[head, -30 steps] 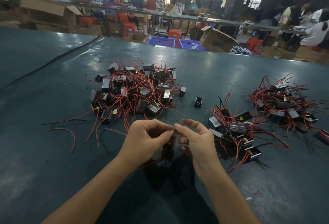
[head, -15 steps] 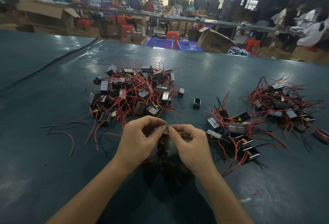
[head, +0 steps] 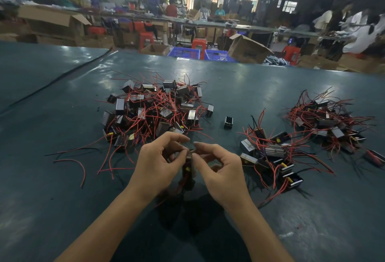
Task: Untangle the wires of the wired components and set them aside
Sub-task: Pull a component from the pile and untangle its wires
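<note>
Left hand (head: 155, 168): seen at the lower centre of the frame, fingers curled; the top of a wired component (head: 190, 169) is pinched by thumb and forefinger.
Right hand (head: 220, 170): just right of it; the same component is pinched from the other side.
Wired component: held between both hands above the table (head: 250, 86), red wires hanging under it.
Tangled pile (head: 158, 109): lies just above the hands, at the centre.
Single component (head: 228, 122): stands alone, right of the tangled pile.
Smaller group (head: 270, 151): lies right of the hands.
Far group (head: 329, 122): lies at the right edge.
Loose red wire (head: 79, 166): lies at the left, apart.
</note>
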Tool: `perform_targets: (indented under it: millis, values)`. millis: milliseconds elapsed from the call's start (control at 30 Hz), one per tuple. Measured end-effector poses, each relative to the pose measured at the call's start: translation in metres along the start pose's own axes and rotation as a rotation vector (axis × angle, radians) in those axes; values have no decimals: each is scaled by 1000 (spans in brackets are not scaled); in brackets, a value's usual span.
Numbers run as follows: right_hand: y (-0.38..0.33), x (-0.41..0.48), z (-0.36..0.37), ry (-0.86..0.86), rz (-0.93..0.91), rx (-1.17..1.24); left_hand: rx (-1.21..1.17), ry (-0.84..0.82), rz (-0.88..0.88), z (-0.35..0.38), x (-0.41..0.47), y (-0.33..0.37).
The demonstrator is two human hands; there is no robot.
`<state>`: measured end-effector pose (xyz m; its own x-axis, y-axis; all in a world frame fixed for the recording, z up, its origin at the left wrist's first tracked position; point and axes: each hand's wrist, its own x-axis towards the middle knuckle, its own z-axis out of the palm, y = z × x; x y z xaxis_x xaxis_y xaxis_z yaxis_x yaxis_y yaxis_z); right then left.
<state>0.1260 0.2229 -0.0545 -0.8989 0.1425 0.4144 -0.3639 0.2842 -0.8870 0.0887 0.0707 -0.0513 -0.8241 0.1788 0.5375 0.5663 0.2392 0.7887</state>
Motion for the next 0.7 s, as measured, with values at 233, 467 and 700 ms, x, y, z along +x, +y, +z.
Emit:
perform_targets:
  millis: [233, 467, 700]
  values:
    - [-1, 3, -3, -33, -21, -7, 37, -128, 47, -7, 3, -4]
    - [-2, 6, -4, 11, 317, 166, 67, -163, 114, -4, 1, -1]
    - [-1, 8, -5, -3, 544, 345, 70, -123, 176, 0, -2, 0]
